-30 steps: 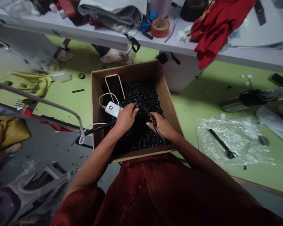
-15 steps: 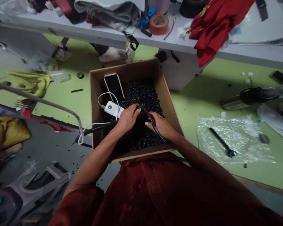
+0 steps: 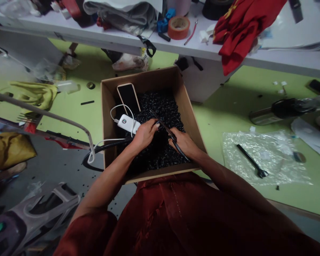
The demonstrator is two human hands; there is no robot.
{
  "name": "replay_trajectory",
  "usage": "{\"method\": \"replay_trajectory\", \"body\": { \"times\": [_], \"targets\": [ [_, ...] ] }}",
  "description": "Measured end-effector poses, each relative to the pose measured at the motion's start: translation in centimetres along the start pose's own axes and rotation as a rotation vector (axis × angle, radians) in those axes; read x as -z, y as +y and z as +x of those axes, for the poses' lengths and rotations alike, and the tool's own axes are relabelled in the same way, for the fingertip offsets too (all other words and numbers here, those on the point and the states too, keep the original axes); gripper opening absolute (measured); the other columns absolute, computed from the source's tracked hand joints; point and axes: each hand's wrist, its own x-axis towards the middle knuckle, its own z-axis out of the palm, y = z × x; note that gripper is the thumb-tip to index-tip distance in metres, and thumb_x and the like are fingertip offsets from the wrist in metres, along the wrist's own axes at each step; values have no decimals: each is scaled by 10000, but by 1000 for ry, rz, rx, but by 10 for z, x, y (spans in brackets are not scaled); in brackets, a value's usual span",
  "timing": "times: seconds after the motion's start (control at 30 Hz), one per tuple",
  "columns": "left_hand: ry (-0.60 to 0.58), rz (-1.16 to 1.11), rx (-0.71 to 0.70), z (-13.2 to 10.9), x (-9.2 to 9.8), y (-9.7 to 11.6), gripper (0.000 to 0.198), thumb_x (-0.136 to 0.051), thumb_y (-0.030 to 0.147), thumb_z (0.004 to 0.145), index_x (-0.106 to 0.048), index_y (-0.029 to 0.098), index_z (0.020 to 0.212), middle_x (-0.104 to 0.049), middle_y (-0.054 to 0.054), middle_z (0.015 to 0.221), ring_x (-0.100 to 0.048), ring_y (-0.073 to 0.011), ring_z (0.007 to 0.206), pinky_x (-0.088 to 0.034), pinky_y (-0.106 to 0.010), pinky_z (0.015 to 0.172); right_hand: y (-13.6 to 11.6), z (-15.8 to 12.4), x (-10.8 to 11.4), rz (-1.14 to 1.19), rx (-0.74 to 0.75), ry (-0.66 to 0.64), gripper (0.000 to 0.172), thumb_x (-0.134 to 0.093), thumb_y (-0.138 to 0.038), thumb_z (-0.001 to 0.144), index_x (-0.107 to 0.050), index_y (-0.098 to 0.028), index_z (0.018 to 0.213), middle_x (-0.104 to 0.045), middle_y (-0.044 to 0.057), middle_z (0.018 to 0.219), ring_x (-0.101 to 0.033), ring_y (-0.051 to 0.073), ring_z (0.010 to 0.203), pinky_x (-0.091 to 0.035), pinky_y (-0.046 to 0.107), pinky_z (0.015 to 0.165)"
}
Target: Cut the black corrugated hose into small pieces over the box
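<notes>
The left hand (image 3: pixel 144 135) and right hand (image 3: pixel 184 144) close over a thin dark rod (image 3: pixel 164 124), their grip hiding how it sits in the fingers. The black pieces (image 3: pixel 160 106) in the cardboard box (image 3: pixel 149 76) are too small to make out singly. The red cloth (image 3: pixel 242 39) on the worktop (image 3: pixel 69 32) runs out of view at the top, and the grey plastic housing (image 3: pixel 40 213) at lower left is cut off.

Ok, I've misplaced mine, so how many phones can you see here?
2. One phone lies in the cardboard box beside the black pellets; another lies on the green floor at far right. More may be hidden from view.
</notes>
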Motion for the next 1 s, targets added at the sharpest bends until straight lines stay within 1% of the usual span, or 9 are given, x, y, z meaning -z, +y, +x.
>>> {"method": "replay_trajectory", "body": {
  "times": [0.1, 0.2, 0.33, 0.47, 0.57, 0.67, 0.8, 0.87, 1.0],
  "targets": [
    [-2, 17, -8, 2, -1, -4, 247, -399, 297, 931, -603, 157, 924, -622, -37, 778, -589, -165, 770, -446, -258, 688, 3, 1, -2, -49, -15, 6, 168, -470, -231, 794, -536, -236, 948, -644, 19, 740, -581, 184, 637, -349, 263, 586],
    [3, 34, -15, 4, -1, -5, 244, -410, 280, 926, -608, 149, 978, -647, -51, 829, -605, -174, 808, -463, -278, 734, 5, 1, -6, -87, -24, 31, 169, -462, -258, 813, -566, -237, 945, -650, 19, 702, -607, 195, 630, -356, 263, 581],
    [4, 62, -16, 5, 1, -6, 256, -442, 250, 911, -608, 138, 1070, -674, -89, 1013, -617, -196, 956, -469, -324, 869, 5, 1, -7, -106, -35, 51, 180, -466, -270, 832, -593, -247, 957, -683, 26, 747, -647, 207, 698, -399, 263, 624],
    [-21, 150, -39, 3, 5, -8, 314, -495, 175, 865, -586, 142, 1164, -637, -99, 1164, -584, -202, 1083, -440, -342, 977, 3, 1, -2, -67, -60, 65, 199, -486, -268, 843, -590, -250, 1012, -713, 43, 839, -668, 224, 763, -439, 283, 681],
    [-68, 309, -66, -1, 7, -5, 351, -470, 144, 873, -561, 125, 1211, -627, -113, 1131, -596, -202, 1031, -465, -329, 934, 2, 0, 1, -43, -75, 81, 215, -486, -297, 861, -578, -245, 1049, -717, 57, 892, -676, 242, 808, -455, 301, 707],
    [-110, 564, -87, -8, 7, 3, 367, -397, 151, 913, -531, 112, 1253, -611, -131, 1076, -599, -211, 956, -485, -318, 835, 4, 0, 1, -33, -60, 88, 233, -491, -326, 870, -564, -248, 1077, -715, 53, 923, -676, 244, 859, -464, 301, 730],
    [-106, 875, -112, -15, 7, 15, 429, -305, 168, 947, -451, 147, 1349, -603, -128, 1009, -583, -234, 933, -471, -338, 778, 6, 1, -1, -30, -57, 95, 260, -489, -339, 873, -545, -245, 1108, -713, 48, 950, -673, 237, 900, -466, 288, 748],
    [-110, 930, -104, -15, 8, 17, 434, -286, 191, 958, -430, 146, 1364, -615, -121, 975, -587, -235, 919, -464, -335, 766, 6, 1, -1, -23, -63, 106, 266, -483, -348, 876, -540, -244, 1114, -713, 45, 936, -676, 232, 876, -468, 283, 736],
    [-125, 888, -65, -12, 6, 12, 388, -296, 246, 969, -473, 126, 1292, -644, -114, 989, -608, -226, 908, -459, -315, 733, 7, 1, -2, -9, -62, 123, 284, -477, -378, 881, -541, -237, 1119, -712, 55, 920, -679, 242, 852, -471, 288, 708]
  ]
}}
